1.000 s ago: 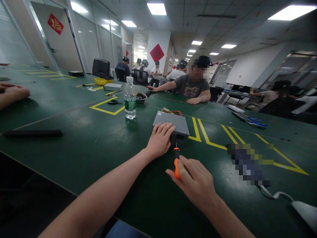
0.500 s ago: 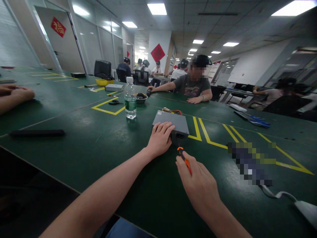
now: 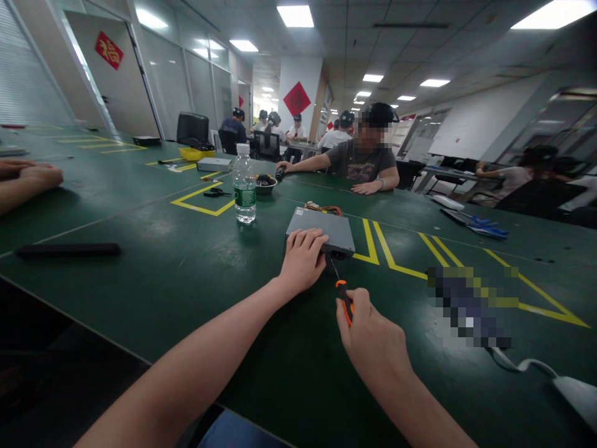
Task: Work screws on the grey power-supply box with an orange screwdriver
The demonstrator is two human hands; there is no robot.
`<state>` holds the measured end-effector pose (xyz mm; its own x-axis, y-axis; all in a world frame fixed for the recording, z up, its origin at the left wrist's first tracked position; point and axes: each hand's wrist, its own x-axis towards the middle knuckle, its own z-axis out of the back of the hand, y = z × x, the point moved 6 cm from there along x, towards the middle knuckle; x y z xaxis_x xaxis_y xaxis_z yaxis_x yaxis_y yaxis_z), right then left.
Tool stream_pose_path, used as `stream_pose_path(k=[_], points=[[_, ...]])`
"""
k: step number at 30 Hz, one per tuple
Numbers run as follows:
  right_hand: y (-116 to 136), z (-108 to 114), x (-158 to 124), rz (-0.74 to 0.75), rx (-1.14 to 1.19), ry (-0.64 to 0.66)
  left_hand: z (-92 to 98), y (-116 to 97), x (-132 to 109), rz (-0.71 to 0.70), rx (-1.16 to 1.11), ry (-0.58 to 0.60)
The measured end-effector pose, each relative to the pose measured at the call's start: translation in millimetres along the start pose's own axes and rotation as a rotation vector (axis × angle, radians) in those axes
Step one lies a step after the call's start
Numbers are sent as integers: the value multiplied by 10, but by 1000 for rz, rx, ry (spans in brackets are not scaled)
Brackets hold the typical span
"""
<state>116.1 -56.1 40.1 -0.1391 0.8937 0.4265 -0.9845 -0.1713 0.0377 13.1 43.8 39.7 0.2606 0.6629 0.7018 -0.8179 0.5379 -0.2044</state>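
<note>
Green bench (image 3: pixel 163 280) spread across the foreground, near edge slanting down from the left side to the bottom middle, thin yellow tape (image 3: pixel 405 271) marking outlines on top. Seated at the far edge: a co-worker (image 3: pixel 359 168), one arm stretched leftward along the bench.

Grey metal box (image 3: pixel 326 225) flat on the bench, inward from the near edge, straight ahead of both hands; wider side apparently crosswise, though too foreshortened to be sure of the true long axis. Well to the left, upright, a water bottle (image 3: pixel 245 196). Just inside the near edge, farther left, a black bar (image 3: pixel 69 250).

Hands apart from each other. Left hand (image 3: pixel 303 258) nearer, touching: fingers laid over the near left part of the box top, thumb by the front face; cannot tell whether truly clamped. Right hand (image 3: pixel 373 330) closed around an orange-and-black screwdriver (image 3: pixel 345 303), between box and near edge, a little to the right.

Key relation: screwdriver axis running forward and slightly left from the right hand, shaft (image 3: pixel 336 272) aimed low at the box's near face, close beside the left fingers. Cannot tell whether tip and metal meet.

Behind the box, loose coloured cables (image 3: pixel 329 210).
</note>
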Motion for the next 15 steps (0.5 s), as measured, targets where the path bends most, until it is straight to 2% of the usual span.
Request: stream_pose_path(k=[3, 7, 10, 15], points=[[-150, -120, 5, -241, 321, 189, 11, -5, 2, 7, 1, -9], [-257, -340, -40, -478, 777, 325, 17, -10, 4, 8, -1, -23], [-218, -451, -59, -550, 1060, 353, 17, -10, 6, 4, -6, -32], [-87, -480, -67, -658, 1415, 330, 4, -7, 7, 2, -11, -34]])
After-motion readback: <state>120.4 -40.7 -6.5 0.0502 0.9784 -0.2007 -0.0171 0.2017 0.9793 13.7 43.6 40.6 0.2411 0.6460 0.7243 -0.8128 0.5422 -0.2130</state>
